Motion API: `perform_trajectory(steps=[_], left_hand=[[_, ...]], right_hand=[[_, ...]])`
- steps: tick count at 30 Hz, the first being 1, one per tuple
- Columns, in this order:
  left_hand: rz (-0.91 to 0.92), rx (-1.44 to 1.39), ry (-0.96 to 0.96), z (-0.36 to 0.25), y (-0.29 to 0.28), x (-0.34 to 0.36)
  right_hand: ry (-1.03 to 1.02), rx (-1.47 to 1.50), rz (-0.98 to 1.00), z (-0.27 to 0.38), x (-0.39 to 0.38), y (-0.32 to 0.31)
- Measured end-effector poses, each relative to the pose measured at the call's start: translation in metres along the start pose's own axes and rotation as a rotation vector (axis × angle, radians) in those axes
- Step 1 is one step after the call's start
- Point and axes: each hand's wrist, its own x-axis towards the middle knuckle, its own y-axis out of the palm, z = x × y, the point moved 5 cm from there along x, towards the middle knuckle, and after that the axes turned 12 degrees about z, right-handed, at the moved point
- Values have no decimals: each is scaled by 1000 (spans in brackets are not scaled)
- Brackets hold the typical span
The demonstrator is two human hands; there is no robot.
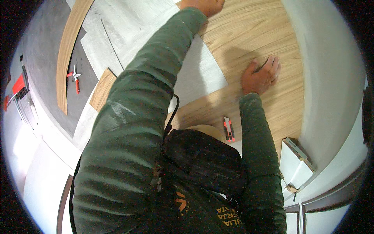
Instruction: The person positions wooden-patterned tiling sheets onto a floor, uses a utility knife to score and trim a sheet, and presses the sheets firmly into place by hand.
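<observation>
Far left of the tan, wood-look floor boards lie a long, thin brown plank and red-handled metal snips. The left hand is at the boards' top left; the view cuts it off, so its grip cannot be told. A red-and-black cutter knife lies by their low end. The right hand rests palm down on them, fingers a bit spread. The step looks like pressing boards flat; next seems to call for steady palms. Near their low right end is a white, box-like thing, insides unclear.
</observation>
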Motion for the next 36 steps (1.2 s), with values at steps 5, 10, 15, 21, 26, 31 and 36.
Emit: perform_trajectory(steps=[5,10,15,21,26,31,36], left_hand=[[3,79,-307,-31,45,-10],[-188,631,-327,-31,41,-15],[-23,153,-151,-34,46,-19],[-28,19,-200,-64,45,-48],[6,-13,-216,-70,40,-39],[-19,-37,-237,-62,53,-47],[-15,-56,-217,-77,42,-39]], right_hand=[[146,-30,246,-7,12,-5],[53,-36,93,10,7,-8],[47,-84,113,8,4,-8],[70,-121,160,3,7,-1],[39,-138,156,-6,11,-3],[95,-56,199,-2,5,6],[108,7,147,-12,0,0]])
